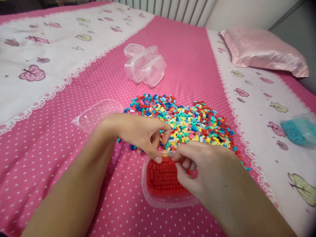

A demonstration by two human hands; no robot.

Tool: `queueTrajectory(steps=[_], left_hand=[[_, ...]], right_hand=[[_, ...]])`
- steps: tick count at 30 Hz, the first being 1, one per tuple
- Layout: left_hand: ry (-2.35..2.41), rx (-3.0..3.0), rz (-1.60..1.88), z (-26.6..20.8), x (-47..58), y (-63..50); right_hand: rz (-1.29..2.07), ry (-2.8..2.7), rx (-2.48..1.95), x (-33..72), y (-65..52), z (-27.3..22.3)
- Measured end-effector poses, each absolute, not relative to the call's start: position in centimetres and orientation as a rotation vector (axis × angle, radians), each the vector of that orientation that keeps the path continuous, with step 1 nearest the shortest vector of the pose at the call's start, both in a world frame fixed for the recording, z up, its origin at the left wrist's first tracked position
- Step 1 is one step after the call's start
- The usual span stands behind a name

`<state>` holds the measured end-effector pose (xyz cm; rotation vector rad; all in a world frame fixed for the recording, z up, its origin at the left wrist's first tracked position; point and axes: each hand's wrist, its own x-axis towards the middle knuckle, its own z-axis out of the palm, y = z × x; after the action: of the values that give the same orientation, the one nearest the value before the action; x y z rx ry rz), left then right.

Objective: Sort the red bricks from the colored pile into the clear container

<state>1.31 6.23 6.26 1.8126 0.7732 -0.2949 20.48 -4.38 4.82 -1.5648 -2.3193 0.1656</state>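
Note:
A clear plastic container (170, 201) sits in front of me, with rows of small red building bricks (163, 177) packed inside. My left hand (140, 131) reaches over its far left rim, thumb at the rim and index finger bent but apart from it; I see nothing held there. At the far rim my right hand (202, 164) has thumb and index finger drawn together in a pinch, other fingers curled. What lies between those fingertips is too small or hidden to make out. Just beyond both hands spreads a loose pile of multicoloured bricks (192, 123).
A clear lid (98, 110) lies left of the pile. Several clear containers (145, 65) are stacked farther back on the pink dotted bedspread (182, 42). At the right is a container of turquoise bricks (298, 130); a pink pillow (261, 49) lies at back right.

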Motion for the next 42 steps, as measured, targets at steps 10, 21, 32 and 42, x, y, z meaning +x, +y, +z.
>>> queueTrajectory(steps=[10, 21, 32, 42], left_hand=[[0.777, 1.855, -0.306, 6.5, 1.5, 6.1], [0.754, 1.896, -0.283, 6.5, 1.5, 6.1], [0.757, 1.869, -0.299, 6.4, 1.3, 6.1], [0.774, 1.877, -0.280, 6.5, 1.4, 6.0]], right_hand=[[-0.130, -2.491, -1.551, 19.1, -4.9, 5.4], [-0.111, -2.546, -1.545, 18.5, -4.7, 5.3], [-0.081, -2.549, -1.578, 18.1, -4.7, 5.0], [0.004, -2.522, -1.569, 18.4, -5.1, 4.9]])
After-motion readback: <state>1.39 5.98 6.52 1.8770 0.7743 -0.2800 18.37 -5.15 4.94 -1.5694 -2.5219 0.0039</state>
